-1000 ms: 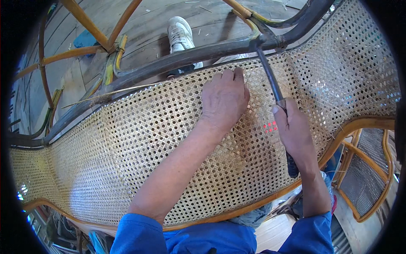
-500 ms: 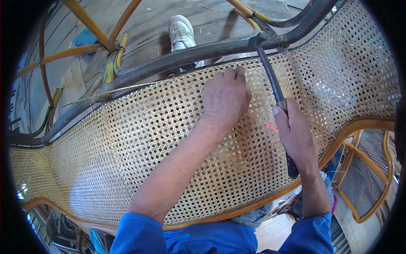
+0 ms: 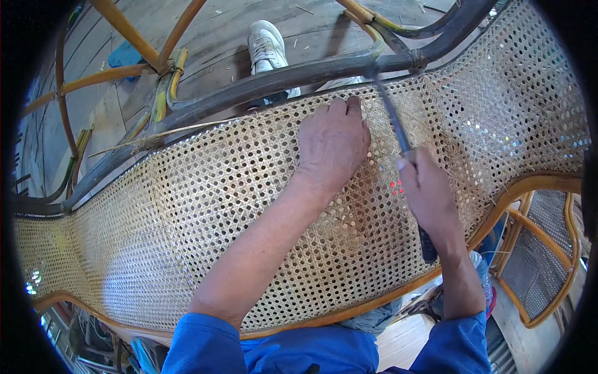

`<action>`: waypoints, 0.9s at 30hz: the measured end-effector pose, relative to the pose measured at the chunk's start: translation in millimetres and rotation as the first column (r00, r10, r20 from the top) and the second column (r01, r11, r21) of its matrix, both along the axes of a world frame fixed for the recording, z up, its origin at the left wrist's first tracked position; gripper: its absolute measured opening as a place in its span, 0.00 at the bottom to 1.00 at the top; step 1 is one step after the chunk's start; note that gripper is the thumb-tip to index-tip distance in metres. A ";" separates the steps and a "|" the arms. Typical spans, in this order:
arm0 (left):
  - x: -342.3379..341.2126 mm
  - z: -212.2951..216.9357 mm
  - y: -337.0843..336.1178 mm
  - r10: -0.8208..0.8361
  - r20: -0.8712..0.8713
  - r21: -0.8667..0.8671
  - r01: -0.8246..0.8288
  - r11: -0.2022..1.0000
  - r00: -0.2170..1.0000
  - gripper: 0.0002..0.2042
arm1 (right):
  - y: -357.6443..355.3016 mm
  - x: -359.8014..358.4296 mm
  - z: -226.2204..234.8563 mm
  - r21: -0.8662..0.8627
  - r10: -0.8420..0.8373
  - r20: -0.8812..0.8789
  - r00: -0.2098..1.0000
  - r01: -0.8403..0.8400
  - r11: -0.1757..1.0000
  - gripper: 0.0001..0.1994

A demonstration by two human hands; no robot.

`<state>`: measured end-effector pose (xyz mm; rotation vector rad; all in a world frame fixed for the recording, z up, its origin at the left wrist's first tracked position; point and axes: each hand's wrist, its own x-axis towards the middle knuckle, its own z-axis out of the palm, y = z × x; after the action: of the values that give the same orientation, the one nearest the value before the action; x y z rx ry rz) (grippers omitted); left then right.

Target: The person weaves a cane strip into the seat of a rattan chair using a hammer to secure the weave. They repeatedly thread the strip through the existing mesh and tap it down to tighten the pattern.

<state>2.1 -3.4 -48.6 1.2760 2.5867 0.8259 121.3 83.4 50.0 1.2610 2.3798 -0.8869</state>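
Woven cane webbing (image 3: 249, 206) stretches across a long curved rattan frame in front of me. My left hand (image 3: 333, 134) rests on it close to its far edge, fingers curled down and pressed together; whatever is under the fingertips is hidden. In my right hand (image 3: 430, 193) is a hammer (image 3: 393, 115), gripped by its dark handle. Its head is blurred by motion and hovers over or near the dark far rail (image 3: 299, 73), just right of my left hand. A thin pale cane strip (image 3: 180, 129) lies along that edge, left of my hand.
Beyond the rail, a white shoe (image 3: 266, 47) stands on the plank floor (image 3: 218, 31). Rattan poles (image 3: 128, 31) rise at the far left. A smaller cane-panelled rattan piece (image 3: 542, 249) stands at the right. The near rattan rail (image 3: 374, 311) runs beside my lap.
My right hand and the hammer have shifted slightly left, and the hammer's head is now smeared by motion. My left hand stays in place.
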 end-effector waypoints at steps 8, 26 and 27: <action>-0.4 -0.8 0.5 -0.014 0.019 0.001 0.014 1.000 1.000 0.16 | 0.4 4.2 -4.5 -0.015 -0.005 0.039 0.999 0.005 1.000 0.14; -146.8 -38.3 125.1 -0.163 0.644 -0.211 0.378 0.901 0.747 0.28 | 16.6 32.5 -3.5 -0.129 -0.110 -0.124 0.986 0.094 0.987 0.14; -146.2 -45.3 124.6 -0.173 0.666 -0.169 0.373 0.912 0.726 0.37 | 17.1 30.1 -1.0 -0.150 -0.126 -0.126 0.984 0.107 0.983 0.14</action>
<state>-144.1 121.2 -93.9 1.0185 1.8267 0.6363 151.3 100.5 48.9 1.3342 2.3135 -1.1914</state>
